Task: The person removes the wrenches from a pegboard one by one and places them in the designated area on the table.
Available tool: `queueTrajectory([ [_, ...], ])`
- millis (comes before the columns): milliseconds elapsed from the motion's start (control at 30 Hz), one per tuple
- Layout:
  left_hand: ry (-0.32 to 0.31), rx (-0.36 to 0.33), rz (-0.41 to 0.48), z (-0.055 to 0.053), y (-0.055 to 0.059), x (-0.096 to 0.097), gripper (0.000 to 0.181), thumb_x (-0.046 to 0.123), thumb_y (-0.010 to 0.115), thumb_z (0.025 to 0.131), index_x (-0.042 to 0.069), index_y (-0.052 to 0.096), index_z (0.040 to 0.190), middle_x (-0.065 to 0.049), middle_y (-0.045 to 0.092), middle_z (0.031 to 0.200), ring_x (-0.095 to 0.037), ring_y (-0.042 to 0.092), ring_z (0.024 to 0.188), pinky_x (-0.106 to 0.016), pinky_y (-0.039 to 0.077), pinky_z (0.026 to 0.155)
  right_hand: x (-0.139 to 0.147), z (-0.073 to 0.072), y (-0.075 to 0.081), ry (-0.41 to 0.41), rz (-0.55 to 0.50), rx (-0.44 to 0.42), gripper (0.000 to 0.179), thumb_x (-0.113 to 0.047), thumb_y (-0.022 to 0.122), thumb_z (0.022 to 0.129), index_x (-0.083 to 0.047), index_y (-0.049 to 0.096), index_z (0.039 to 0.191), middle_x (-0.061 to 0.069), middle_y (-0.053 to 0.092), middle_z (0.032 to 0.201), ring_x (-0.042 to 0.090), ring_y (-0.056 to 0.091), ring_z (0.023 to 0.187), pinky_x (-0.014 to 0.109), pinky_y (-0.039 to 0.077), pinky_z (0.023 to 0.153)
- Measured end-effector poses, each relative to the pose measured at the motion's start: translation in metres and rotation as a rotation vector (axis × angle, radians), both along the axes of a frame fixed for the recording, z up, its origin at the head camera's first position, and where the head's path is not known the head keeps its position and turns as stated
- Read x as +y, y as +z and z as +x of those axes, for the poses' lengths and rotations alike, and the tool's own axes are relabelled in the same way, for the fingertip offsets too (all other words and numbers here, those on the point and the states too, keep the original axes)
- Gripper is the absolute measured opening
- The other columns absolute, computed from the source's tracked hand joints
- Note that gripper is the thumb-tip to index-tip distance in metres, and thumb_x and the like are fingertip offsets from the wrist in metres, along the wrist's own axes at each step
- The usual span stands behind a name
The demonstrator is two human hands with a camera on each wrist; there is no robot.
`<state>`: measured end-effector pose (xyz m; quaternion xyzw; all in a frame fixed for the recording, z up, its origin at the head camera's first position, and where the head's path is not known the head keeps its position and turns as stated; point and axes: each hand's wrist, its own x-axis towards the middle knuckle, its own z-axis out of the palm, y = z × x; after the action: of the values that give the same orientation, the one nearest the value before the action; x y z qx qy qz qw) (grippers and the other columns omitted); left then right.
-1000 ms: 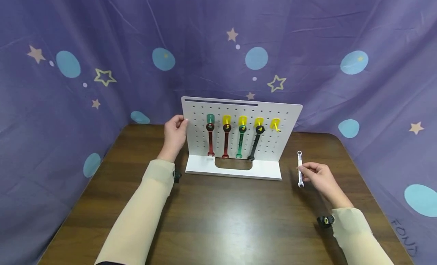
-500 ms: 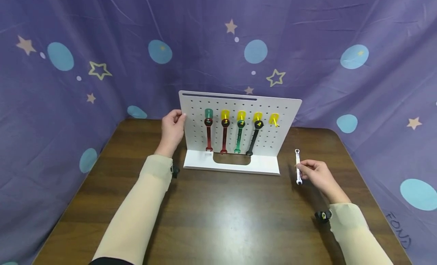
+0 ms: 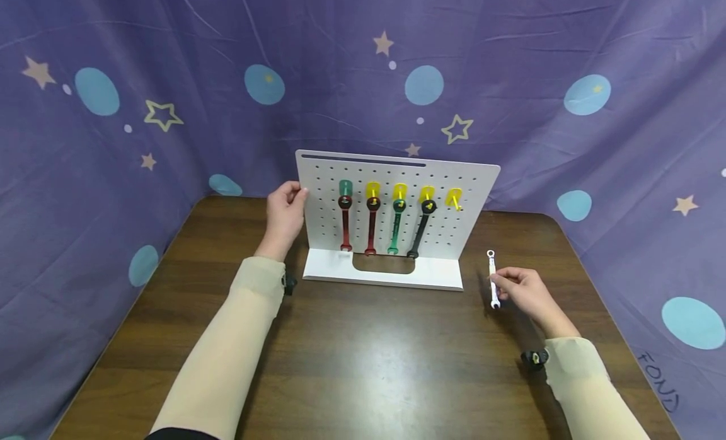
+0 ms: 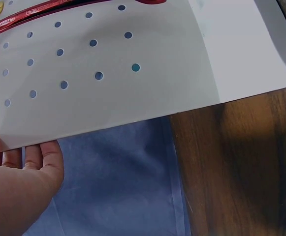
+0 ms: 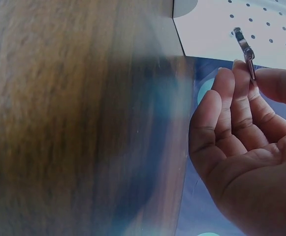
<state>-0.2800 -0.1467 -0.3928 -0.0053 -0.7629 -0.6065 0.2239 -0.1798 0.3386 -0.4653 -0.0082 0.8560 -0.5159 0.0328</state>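
Observation:
A white pegboard stand (image 3: 329,232) stands upright on the table. At its left edge my left hand (image 3: 283,214) pinches the panel between thumb and fingers; the left wrist view shows the fingers (image 4: 49,156) going behind the edge. Right of the stand, my right hand (image 3: 524,292) pinches a silver combination wrench (image 3: 492,279) by its middle, ring end up and open end down. In the right wrist view the wrench (image 5: 244,45) sits between thumb and fingertips. Two red wrenches (image 3: 372,229), a green wrench (image 3: 396,229) and a black wrench (image 3: 420,232) hang from pegs on the board.
The rightmost yellow peg (image 3: 454,199) bears no wrench. A brown wooden table (image 3: 340,352) lies under the stand, which has a cut-out in its base. A purple patterned curtain (image 3: 340,62) hangs behind and at both sides.
The view shifted slightly, so everything sits a little higher and further left. The silver wrench tilts slightly more in my right hand. My left hand stays on the board's edge.

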Motion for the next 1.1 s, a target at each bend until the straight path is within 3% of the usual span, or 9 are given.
queueTrajectory([
  [467,-0.004,0.005,-0.022,-0.0013,-0.0022,-0.0016,0.016,0.004,0.061,0.103,-0.01,0.067,0.107,-0.021,0.066,0.091,-0.018,0.052,0.074,-0.025,0.041,0.064,0.0021,-0.0002,0.0,0.032,0.084,-0.015,0.032,-0.018,0.063,0.103,0.013,0.067,0.11,0.013,0.065,0.08,0.016,0.062,0.07,0.029,0.054,0.064],
  [867,0.002,-0.02,-0.043,-0.003,0.0017,0.0016,0.017,0.006,0.06,0.103,-0.009,0.067,0.108,-0.021,0.069,0.096,-0.017,0.055,0.077,-0.025,0.044,0.065,0.0014,-0.0007,0.0018,0.014,0.066,-0.055,0.033,-0.016,0.064,0.102,0.016,0.066,0.112,0.012,0.066,0.08,0.015,0.063,0.069,0.029,0.054,0.064],
  [1100,0.006,-0.03,-0.028,-0.0004,-0.0003,0.0003,0.017,0.007,0.06,0.103,-0.008,0.068,0.108,-0.019,0.067,0.093,-0.016,0.053,0.076,-0.026,0.044,0.065,0.0029,-0.0052,-0.0026,0.051,0.062,-0.053,0.032,-0.013,0.063,0.102,0.018,0.065,0.11,0.01,0.066,0.079,0.013,0.062,0.067,0.028,0.053,0.061],
])
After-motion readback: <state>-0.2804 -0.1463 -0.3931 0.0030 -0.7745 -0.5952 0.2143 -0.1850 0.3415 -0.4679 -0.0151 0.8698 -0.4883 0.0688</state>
